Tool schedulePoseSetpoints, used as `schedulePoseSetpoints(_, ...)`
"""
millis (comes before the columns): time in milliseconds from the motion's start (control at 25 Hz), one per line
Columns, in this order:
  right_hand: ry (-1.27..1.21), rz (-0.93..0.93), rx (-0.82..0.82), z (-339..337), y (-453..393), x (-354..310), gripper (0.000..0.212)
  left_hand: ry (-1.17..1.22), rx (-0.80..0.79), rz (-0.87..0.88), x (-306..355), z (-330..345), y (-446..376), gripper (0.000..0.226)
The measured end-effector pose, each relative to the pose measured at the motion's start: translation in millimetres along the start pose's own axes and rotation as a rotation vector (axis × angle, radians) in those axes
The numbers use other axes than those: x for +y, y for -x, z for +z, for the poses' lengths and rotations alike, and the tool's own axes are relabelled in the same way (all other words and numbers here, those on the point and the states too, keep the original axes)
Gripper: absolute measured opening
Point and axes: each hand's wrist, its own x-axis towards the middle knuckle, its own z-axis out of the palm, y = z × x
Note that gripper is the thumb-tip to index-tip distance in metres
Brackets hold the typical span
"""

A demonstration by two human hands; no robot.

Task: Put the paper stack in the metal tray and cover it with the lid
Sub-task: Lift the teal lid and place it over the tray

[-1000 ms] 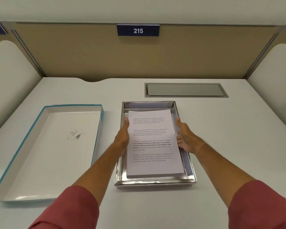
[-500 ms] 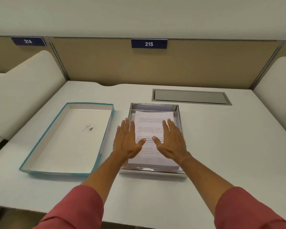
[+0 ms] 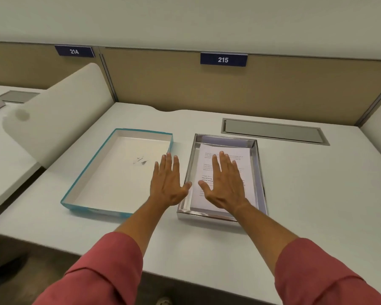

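The printed paper stack point(image 3: 240, 155) lies flat inside the shiny metal tray point(image 3: 260, 172) at the middle of the white desk. To its left the lid point(image 3: 110, 172), white inside with a teal rim, rests upside down on the desk. My right hand point(image 3: 226, 183) is spread flat, palm down, over the paper and hides its middle. My left hand point(image 3: 166, 183) is also spread, palm down, over the gap between the lid's right wall and the tray's left wall. Neither hand holds anything.
A grey cable hatch point(image 3: 275, 130) is set into the desk behind the tray. A white rounded divider point(image 3: 59, 115) stands left of the lid, and a tan partition point(image 3: 207, 84) closes the back. The desk's front edge point(image 3: 185, 271) runs below my forearms.
My hands let go of the stack's sides and rose flat over it. My left hand has since drifted left, off the paper toward the lid. The camera has pulled back and turned left.
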Motion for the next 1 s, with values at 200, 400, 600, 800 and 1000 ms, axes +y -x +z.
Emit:
schedulePoseSetpoints(200, 0.024, 0.041, -0.024, 19, -25, -38, 0.091, 0.035, -0.051, -0.010, -45, 11, -20, 0.089)
schedulePoseSetpoints(400, 0.007, 0.111, -0.023, 36, -44, -62, 0.093, 0.121, -0.231, -0.067, -78, 28, -43, 0.071)
schedulePoseSetpoints(600, -0.013, 0.191, -0.066, 48, -45, -62, 0.091, 0.324, -0.254, -0.180, -90, 38, -55, 0.030)
schedulePoseSetpoints(800, -0.083, 0.252, -0.062, 43, -51, -52, 0.085, 0.483, -0.114, -0.173, -93, 9, -71, 0.016)
schedulePoseSetpoints(1000, -0.328, 0.310, 0.021, 23, -71, -49, 0.073, 0.747, 0.166, -0.223, -92, -67, -99, 0.009)
